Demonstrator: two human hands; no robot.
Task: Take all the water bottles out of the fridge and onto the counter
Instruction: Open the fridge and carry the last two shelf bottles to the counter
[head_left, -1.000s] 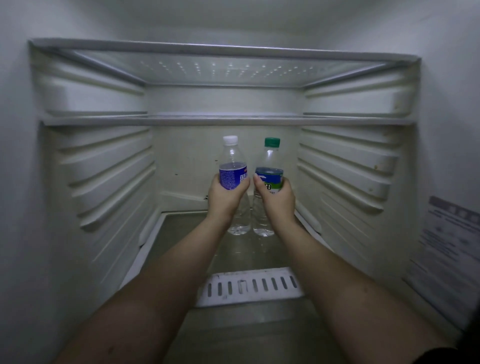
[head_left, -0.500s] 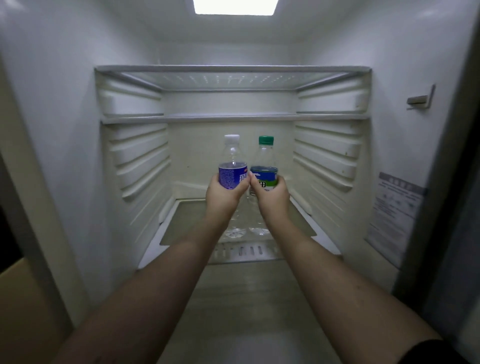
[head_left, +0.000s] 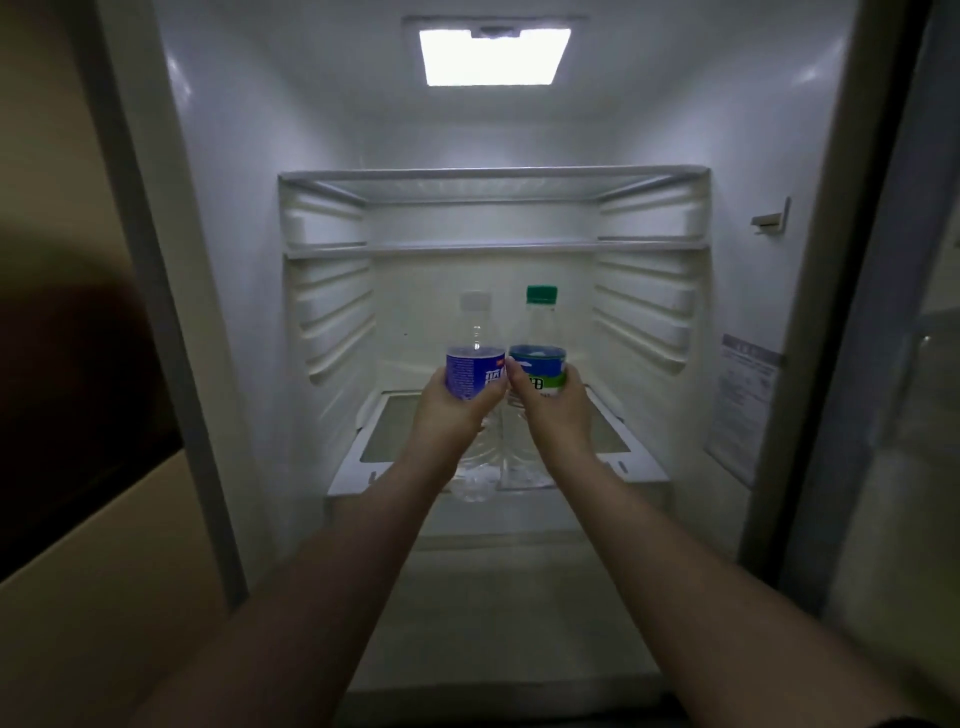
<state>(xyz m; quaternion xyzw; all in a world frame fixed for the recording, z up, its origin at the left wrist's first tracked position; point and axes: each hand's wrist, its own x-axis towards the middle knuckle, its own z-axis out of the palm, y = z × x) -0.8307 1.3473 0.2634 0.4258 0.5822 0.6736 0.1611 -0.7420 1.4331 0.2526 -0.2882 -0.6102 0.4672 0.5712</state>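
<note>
The left hand (head_left: 451, 415) grips a clear plastic bottle with a blue label (head_left: 475, 375); the right hand (head_left: 556, 413) grips its green-capped neighbour (head_left: 537, 364). Both have drawn nearer, clear of the white fridge's glass shelf (head_left: 387, 436), so the counter comes next.

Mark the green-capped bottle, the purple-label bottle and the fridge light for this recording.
green-capped bottle (head_left: 541, 294), head view, on its green cap.
purple-label bottle (head_left: 470, 375), head view, on the purple label.
fridge light (head_left: 493, 58), head view, centre of the lit panel.
</note>
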